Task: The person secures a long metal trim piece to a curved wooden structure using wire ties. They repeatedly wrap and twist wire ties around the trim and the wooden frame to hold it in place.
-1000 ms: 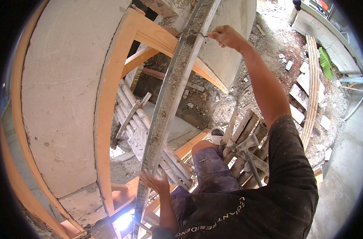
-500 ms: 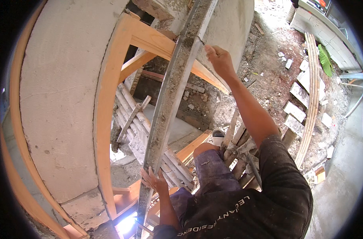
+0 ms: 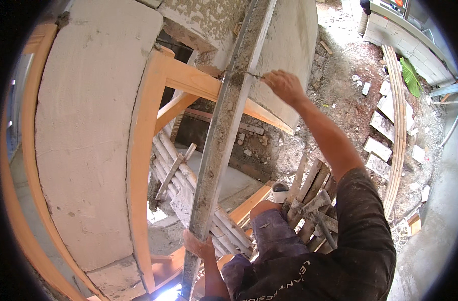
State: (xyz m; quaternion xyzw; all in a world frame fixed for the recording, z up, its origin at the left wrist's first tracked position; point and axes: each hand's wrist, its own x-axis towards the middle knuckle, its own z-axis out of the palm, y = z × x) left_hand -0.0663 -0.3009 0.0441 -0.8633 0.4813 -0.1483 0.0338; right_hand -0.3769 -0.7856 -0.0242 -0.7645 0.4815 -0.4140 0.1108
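Observation:
A long, straight grey bar [image 3: 220, 125], crusted with mortar, runs steeply across the middle of the view. Around its lower part my left hand [image 3: 199, 244] is closed, the fingers partly hidden at its edge. A thin dark wire [image 3: 254, 75] crosses the bar near the top. My right hand [image 3: 285, 86] pinches the free end of that wire, to the right of the bar. Behind the wire, a light wooden frame [image 3: 194, 80] meets the bar.
A plastered wall panel [image 3: 88, 135] stands at left between wooden frames. Below are lashed bamboo poles [image 3: 174, 160] and, by my leg, several dirty timbers [image 3: 309, 185]. Long thin poles [image 3: 397, 125] and white blocks [image 3: 377, 148] lie on the rubble ground at right.
My right hand has drawn slightly right and down, and the wire now stretches out from the bar. My left hand's spread fingers have closed around the bar. The view has shifted a little.

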